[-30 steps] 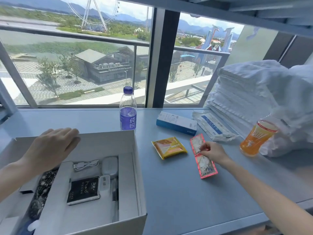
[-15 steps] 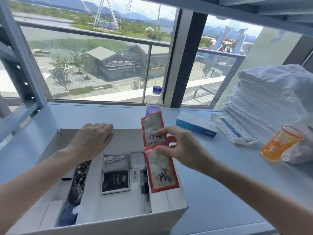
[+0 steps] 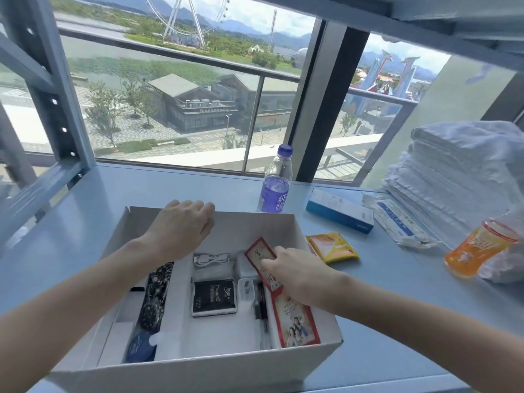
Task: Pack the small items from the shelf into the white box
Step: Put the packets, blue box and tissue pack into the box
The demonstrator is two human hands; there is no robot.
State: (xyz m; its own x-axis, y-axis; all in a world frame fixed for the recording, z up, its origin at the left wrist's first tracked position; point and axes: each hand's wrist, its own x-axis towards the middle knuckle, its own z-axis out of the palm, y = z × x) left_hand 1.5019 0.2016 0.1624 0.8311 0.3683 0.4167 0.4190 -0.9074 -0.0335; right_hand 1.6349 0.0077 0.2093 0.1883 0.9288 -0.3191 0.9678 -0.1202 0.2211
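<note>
The white box [image 3: 297, 222] stands open on the blue shelf, holding a black packet [image 3: 214, 297], a white cable [image 3: 211, 259], a dark patterned item [image 3: 154, 299] and small white pieces. My right hand [image 3: 297, 275] reaches inside along the right wall and pinches the red-edged double sachet strip [image 3: 295, 321], which lies tilted against that wall. My left hand [image 3: 181, 228] rests flat on the box's far rim. On the shelf to the right lie a yellow sachet [image 3: 333, 246] and a blue-and-white carton [image 3: 338, 209].
A purple-labelled water bottle [image 3: 276, 182] stands just behind the box. At the right are clear-wrapped packets [image 3: 397, 222], an orange jelly cup [image 3: 479, 248] and a stack of white towels [image 3: 459, 177]. A metal shelf post [image 3: 54, 89] rises at the left.
My right hand picked the red strip off the shelf, carried it left over the box, and has now lowered it inside against the right wall. My left hand stayed on the far rim.
</note>
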